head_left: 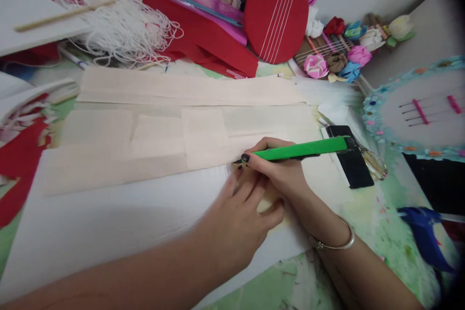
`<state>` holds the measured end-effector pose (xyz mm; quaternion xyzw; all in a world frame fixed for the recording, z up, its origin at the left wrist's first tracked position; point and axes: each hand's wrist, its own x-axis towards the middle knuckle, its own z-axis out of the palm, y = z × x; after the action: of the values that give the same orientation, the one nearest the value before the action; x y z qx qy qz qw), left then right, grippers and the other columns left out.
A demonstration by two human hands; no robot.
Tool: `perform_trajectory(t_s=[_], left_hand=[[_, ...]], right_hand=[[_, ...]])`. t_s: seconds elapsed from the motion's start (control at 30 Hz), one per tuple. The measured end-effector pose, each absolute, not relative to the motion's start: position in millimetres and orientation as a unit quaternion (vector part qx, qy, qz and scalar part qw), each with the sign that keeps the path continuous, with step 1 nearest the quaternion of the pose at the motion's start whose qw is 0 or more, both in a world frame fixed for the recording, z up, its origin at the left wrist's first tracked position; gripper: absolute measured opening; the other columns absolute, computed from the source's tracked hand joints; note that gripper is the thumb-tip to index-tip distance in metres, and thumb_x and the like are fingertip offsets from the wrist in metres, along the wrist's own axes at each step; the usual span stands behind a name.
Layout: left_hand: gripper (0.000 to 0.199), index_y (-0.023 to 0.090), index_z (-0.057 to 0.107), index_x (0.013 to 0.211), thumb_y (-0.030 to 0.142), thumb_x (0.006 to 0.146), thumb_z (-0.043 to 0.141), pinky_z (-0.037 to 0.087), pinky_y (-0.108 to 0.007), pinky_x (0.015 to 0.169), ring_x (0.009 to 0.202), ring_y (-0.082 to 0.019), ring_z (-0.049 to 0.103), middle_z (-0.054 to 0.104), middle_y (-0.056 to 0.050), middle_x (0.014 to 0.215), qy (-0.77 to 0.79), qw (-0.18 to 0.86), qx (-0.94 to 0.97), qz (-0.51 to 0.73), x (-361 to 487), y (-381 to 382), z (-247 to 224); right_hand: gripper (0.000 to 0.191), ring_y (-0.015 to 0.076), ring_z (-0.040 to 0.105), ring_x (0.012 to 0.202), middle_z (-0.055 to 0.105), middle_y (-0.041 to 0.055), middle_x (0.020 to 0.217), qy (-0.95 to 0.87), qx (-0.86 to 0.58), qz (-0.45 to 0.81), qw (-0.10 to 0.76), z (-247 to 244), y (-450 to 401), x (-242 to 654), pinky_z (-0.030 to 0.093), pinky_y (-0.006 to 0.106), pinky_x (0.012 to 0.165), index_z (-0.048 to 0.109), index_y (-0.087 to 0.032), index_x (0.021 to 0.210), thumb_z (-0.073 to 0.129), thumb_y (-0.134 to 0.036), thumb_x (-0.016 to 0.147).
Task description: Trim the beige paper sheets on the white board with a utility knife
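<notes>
My right hand (279, 164) is closed round a long green tool (301, 149), probably a cutter or pen, its dark tip low at the left. That tip touches the lower edge of a cream paper sheet (160, 155), which lies over a white board (119, 223). Just below the tip, my left hand (247, 223) lies palm down with its fingers spread, pressing near the edge of the sheet. Part of a yellowish piece shows between the two hands.
White string (123, 29) with a wooden stick (65, 14) lies at the upper left. Red fabric (203, 48) and a red oval (276, 14) are behind. At the right are a black phone (350, 157), a blue glue gun (426, 237) and paper flowers (359, 53).
</notes>
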<state>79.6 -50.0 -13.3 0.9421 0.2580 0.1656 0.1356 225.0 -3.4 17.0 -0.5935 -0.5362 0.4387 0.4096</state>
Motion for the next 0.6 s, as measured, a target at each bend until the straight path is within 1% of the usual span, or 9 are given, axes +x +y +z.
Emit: perform_trajectory(t_s=[0.13, 0.27, 0.4, 0.6], left_hand=[[0.048, 0.023, 0.05, 0.133, 0.032, 0.087, 0.062, 0.025, -0.068, 0.109, 0.143, -0.047, 0.022, 0.039, -0.023, 0.145, 0.259, 0.134, 0.942, 0.169, 79.8, -50.1, -12.9], [0.049, 0.023, 0.05, 0.133, 0.032, 0.087, 0.063, 0.023, -0.067, 0.11, 0.144, -0.047, 0.02, 0.038, -0.023, 0.145, 0.259, 0.132, 0.942, 0.171, 80.5, -49.5, -13.2], [0.049, 0.023, 0.05, 0.134, 0.031, 0.087, 0.062, 0.024, -0.069, 0.109, 0.143, -0.047, 0.021, 0.038, -0.023, 0.145, 0.256, 0.134, 0.942, 0.172, 80.8, -49.4, -13.8], [0.049, 0.022, 0.05, 0.133, 0.03, 0.086, 0.063, 0.026, -0.069, 0.109, 0.144, -0.047, 0.017, 0.039, -0.023, 0.145, 0.254, 0.132, 0.943, 0.17, 79.9, -49.4, -12.2]], right_hand=[[0.01, 0.0117, 0.066, 0.061, 0.071, -0.0008, 0.064, -0.53, -0.598, 0.431, 0.418, 18.3, -3.6, 224.8, 0.051, 0.021, 0.055, 0.069, -0.019, 0.066, 0.075, -0.023, 0.072], [0.012, 0.0113, 0.065, 0.06, 0.071, -0.0014, 0.063, -0.526, -0.594, 0.442, 0.419, 18.1, -3.8, 224.5, 0.05, 0.02, 0.054, 0.068, -0.019, 0.065, 0.076, -0.025, 0.071], [0.013, 0.0113, 0.065, 0.059, 0.071, -0.0014, 0.063, -0.525, -0.596, 0.442, 0.416, 17.3, -3.5, 224.7, 0.05, 0.02, 0.054, 0.067, -0.019, 0.064, 0.077, -0.026, 0.071], [0.015, 0.011, 0.064, 0.058, 0.069, -0.0019, 0.061, -0.512, -0.606, 0.435, 0.426, 18.0, -3.6, 224.5, 0.049, 0.02, 0.052, 0.066, -0.019, 0.063, 0.077, -0.026, 0.07]])
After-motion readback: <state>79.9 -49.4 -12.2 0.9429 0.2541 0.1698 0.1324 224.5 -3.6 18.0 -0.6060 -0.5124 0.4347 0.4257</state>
